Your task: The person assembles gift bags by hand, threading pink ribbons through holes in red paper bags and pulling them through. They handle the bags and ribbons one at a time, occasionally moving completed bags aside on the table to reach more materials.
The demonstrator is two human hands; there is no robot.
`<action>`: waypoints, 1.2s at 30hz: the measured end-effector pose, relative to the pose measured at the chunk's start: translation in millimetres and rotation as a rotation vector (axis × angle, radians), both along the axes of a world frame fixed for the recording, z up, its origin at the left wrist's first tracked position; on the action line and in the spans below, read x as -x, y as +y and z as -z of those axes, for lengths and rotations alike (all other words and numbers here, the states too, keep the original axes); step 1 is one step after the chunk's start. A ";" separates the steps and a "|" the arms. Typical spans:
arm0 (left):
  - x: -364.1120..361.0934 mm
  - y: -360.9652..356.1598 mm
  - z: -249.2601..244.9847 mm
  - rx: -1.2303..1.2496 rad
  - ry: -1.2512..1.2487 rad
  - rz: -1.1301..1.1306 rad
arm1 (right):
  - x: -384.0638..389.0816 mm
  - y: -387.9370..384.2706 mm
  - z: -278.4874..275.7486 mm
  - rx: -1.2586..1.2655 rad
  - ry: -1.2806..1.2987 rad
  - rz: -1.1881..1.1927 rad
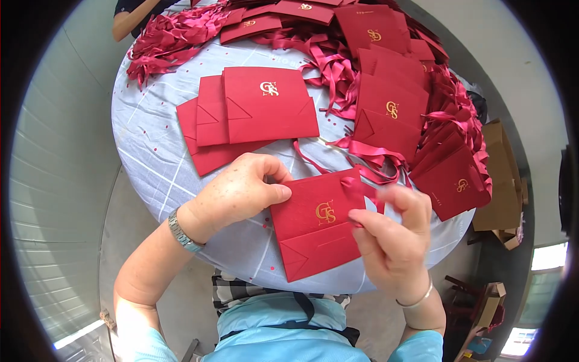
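Observation:
A flat red paper bag with a gold monogram lies slightly tilted at the table's near edge. My left hand grips its upper left edge, thumb on the front face and fingers behind. My right hand, partly blurred, is over the bag's right side with thumb and finger pinched together. A bit of dark red ribbon shows at that pinch. More shiny ribbon emerges at the bag's upper right corner. How it passes through the bag is partly hidden by my fingers.
Several flat red bags overlap beyond my left hand. Bags with ribbon handles are piled along the right and far sides. A heap of loose ribbons lies far left, near another person's arm. A cardboard box stands right of the round table.

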State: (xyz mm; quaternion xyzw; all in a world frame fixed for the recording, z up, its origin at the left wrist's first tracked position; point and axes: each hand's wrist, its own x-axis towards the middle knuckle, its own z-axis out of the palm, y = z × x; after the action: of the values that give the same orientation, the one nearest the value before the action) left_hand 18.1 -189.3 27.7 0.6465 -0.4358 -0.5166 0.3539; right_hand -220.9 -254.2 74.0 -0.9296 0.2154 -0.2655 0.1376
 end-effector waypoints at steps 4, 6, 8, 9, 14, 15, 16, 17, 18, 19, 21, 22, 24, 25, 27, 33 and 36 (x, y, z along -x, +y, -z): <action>-0.6 1.4 -4.0 -0.030 0.017 0.014 | -24.3 -1.2 29.9 -0.275 -0.102 -0.202; -3.3 2.4 0.4 -0.033 0.037 0.026 | -31.7 5.7 34.6 -0.777 0.087 -0.067; -5.1 4.1 9.4 0.110 -0.069 0.076 | -36.0 7.8 47.0 -0.633 0.013 -0.062; -5.6 4.2 10.2 0.106 -0.059 0.072 | -36.4 8.0 48.3 -0.606 0.013 -0.030; -7.3 5.4 19.5 0.264 -0.168 0.154 | -46.3 6.9 52.0 -0.580 -0.017 0.027; -7.6 5.3 19.3 0.262 -0.162 0.156 | -47.9 7.4 53.9 -0.578 -0.023 0.033; -8.1 5.5 17.4 0.254 -0.158 0.172 | -48.7 7.5 55.3 -0.575 -0.028 0.037; -8.5 5.9 16.6 0.247 -0.155 0.186 | -48.3 8.1 56.1 -0.578 -0.022 0.039; -9.3 6.3 17.6 0.245 -0.149 0.185 | -47.6 9.1 57.0 -0.581 -0.038 0.051; -10.1 6.8 18.8 0.264 -0.140 0.183 | -47.2 9.6 57.9 -0.584 -0.055 0.062; -10.8 7.6 20.5 0.282 -0.129 0.178 | -47.4 9.3 59.2 -0.561 -0.060 0.055; -10.8 7.7 21.0 0.289 -0.123 0.176 | -47.6 9.4 59.8 -0.537 -0.071 0.050; -11.3 7.9 20.8 0.297 -0.114 0.175 | -49.5 8.3 61.7 -0.514 -0.082 0.042; -11.5 7.7 20.3 0.284 -0.099 0.170 | -50.3 7.8 62.6 -0.488 -0.096 0.034; -11.5 7.8 21.3 0.271 -0.082 0.166 | -52.0 7.7 63.8 -0.475 -0.095 0.033; -13.5 9.8 23.1 0.276 -0.041 0.148 | -60.2 11.4 56.1 -0.453 -0.038 0.089; -14.6 10.8 25.2 0.330 -0.040 0.140 | -64.1 8.8 49.4 -0.429 0.015 0.087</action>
State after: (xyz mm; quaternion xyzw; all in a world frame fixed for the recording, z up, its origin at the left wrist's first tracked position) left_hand 32.7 -178.5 2.4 0.5581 -0.5655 -0.4485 0.4094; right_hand -156.7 -245.5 24.6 -0.8709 0.3080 -0.2122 0.3189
